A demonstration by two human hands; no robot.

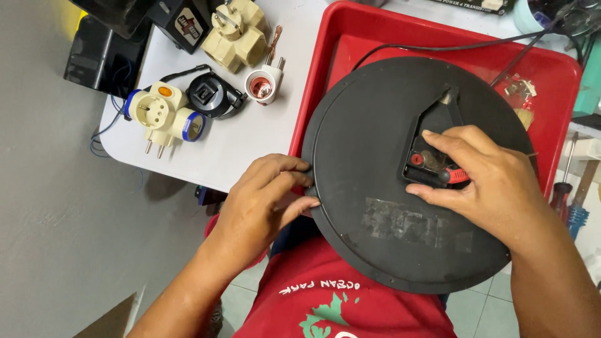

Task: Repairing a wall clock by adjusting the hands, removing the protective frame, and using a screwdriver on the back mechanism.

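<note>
The black round clock back (pixel 400 200) lies face down, half on the red tray (pixel 557 81) and half hanging off the table (pixel 250 144) over the person's lap. What sits inside the clock's small recess is hard to make out under the right hand (pixel 482 181); only a red cap and some metal show. The red-and-black screwdriver (pixel 454 176) is mostly buried in that hand, its tip hidden. Right fingers (pixel 447 141) are curled tight around the tool, wrist bent down over the recess. The left hand (pixel 263 200) comes in from below, fingers pinching the clock's left rim. Up the table sit a cream plug adapter (pixel 161 112) and a white lamp socket (pixel 263 83), well apart from both hands. Small brass parts in the tray's far corner are too small to identify
</note>
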